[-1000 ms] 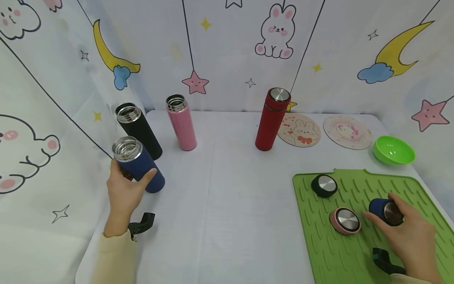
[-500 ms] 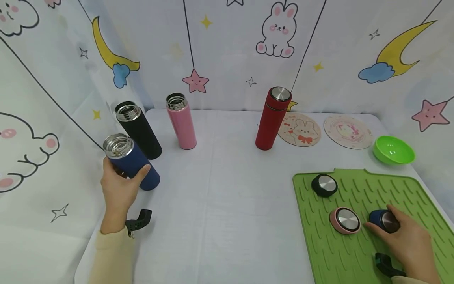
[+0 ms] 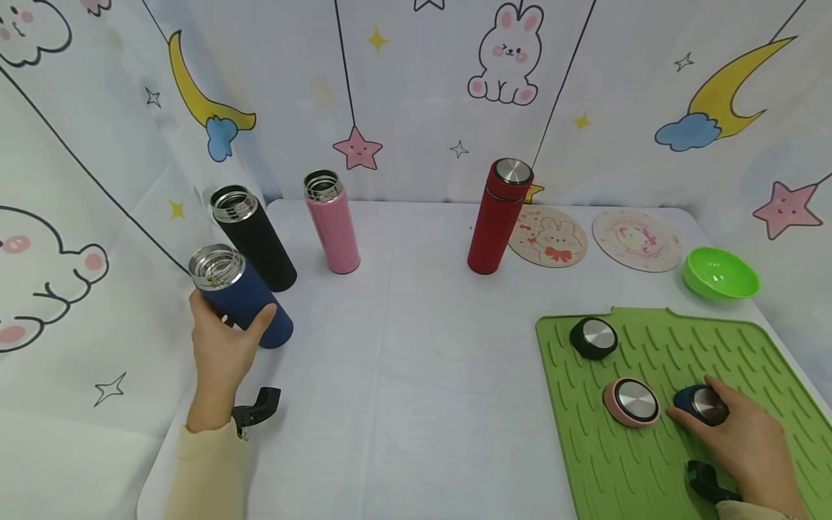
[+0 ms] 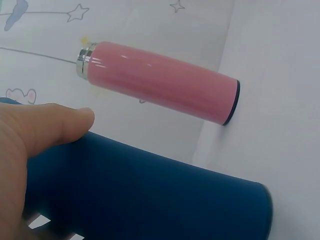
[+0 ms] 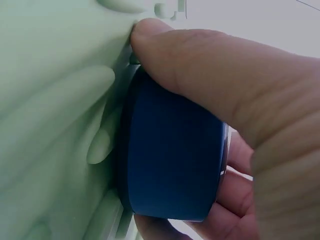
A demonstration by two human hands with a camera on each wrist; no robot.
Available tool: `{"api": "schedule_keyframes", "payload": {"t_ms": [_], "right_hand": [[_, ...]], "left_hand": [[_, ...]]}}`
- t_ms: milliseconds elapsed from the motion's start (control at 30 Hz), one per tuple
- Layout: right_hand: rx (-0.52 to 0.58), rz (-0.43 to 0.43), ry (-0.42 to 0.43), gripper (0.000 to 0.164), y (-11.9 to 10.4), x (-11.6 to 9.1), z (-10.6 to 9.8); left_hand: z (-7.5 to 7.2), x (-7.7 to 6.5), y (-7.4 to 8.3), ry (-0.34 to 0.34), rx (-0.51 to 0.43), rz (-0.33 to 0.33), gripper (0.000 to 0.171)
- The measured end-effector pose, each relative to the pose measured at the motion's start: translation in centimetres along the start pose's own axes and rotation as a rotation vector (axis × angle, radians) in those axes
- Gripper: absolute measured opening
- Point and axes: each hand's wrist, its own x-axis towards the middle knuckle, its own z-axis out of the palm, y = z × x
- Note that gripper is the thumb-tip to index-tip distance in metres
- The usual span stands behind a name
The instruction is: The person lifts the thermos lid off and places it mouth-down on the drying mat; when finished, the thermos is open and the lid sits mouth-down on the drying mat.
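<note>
My left hand [image 3: 224,354] grips a lidless blue thermos [image 3: 243,297] at the table's left side, thumb along its near side. In the left wrist view the thumb lies on the blue wall. My right hand [image 3: 747,437] pinches a blue thermos lid [image 3: 700,404] with a steel top, down on the green ribbed mat [image 3: 656,477]. The right wrist view has the lid's base right at the mat, thumb and fingers on opposite sides. Beside it on the mat sit a pink lid [image 3: 632,402] and a black lid [image 3: 594,338].
Lidless black [image 3: 256,242] and pink [image 3: 334,227] thermoses stand behind the blue one. A red thermos [image 3: 497,220] with its lid on stands at the back. Two round coasters [image 3: 549,237] and a green bowl [image 3: 720,273] lie behind the mat. A patterned cloth [image 3: 416,87] hangs behind the table.
My left hand has shifted the blue thermos slightly left and back. My right hand has lowered the blue lid onto the mat. During the last half second little has moved.
</note>
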Motion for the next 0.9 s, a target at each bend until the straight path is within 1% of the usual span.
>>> {"api": "schedule_keyframes", "payload": {"t_ms": [133, 233, 267, 333, 400, 467, 567, 633, 667, 700, 767, 833, 867, 900], "right_hand": [[0.008, 0.002, -0.003, 0.103, -0.1, 0.0, 0.0], [0.031, 0.011, 0.004, 0.102, -0.1, -0.2, -0.1], [0.041, 0.015, 0.011, 0.102, -0.2, -0.4, -0.2], [0.067, 0.030, 0.028, 0.101, -0.3, -0.6, -0.3], [0.091, 0.044, 0.049, 0.099, -0.5, -0.8, -0.5], [0.103, 0.052, 0.071, 0.096, -0.8, -0.9, -0.7], [0.123, 0.051, 0.101, 0.091, -1.4, -1.0, -1.1], [0.137, 0.041, 0.127, 0.086, -1.9, -1.1, -1.4], [0.145, 0.039, 0.144, 0.083, -2.3, -1.1, -1.5], [0.160, 0.039, 0.157, 0.081, -2.6, -1.3, -1.6], [0.191, 0.038, 0.193, 0.077, -3.2, -1.6, -1.7], [0.227, 0.042, 0.219, 0.073, -4.1, -2.0, -1.8], [0.249, 0.040, 0.230, 0.072, -4.5, -2.3, -1.8], [0.272, 0.040, 0.240, 0.071, -4.9, -2.5, -1.8]], "left_hand": [[0.0, -0.5, -0.1, 0.002, -0.045, -0.009, 0.099], [-0.2, -1.0, 0.2, 0.011, -0.066, -0.017, 0.100], [-0.2, -1.1, 0.4, 0.020, -0.068, -0.018, 0.100], [-0.4, -1.5, 0.6, 0.048, -0.072, 0.003, 0.098], [-0.5, -1.9, 0.9, 0.104, -0.083, 0.035, 0.096], [-0.5, -2.3, 1.2, 0.187, -0.107, 0.090, 0.092], [-0.4, -3.0, 1.7, 0.318, -0.166, 0.199, 0.081], [-0.1, -3.5, 2.0, 0.368, -0.223, 0.282, 0.073], [0.2, -3.8, 2.1, 0.373, -0.261, 0.324, 0.069], [0.6, -4.0, 2.3, 0.364, -0.293, 0.360, 0.066], [1.7, -4.4, 2.6, 0.303, -0.346, 0.418, 0.061], [3.2, -4.7, 2.8, 0.207, -0.358, 0.454, 0.060], [4.0, -4.8, 2.9, 0.158, -0.353, 0.467, 0.060], [4.8, -5.0, 2.9, 0.108, -0.328, 0.473, 0.061]]}}
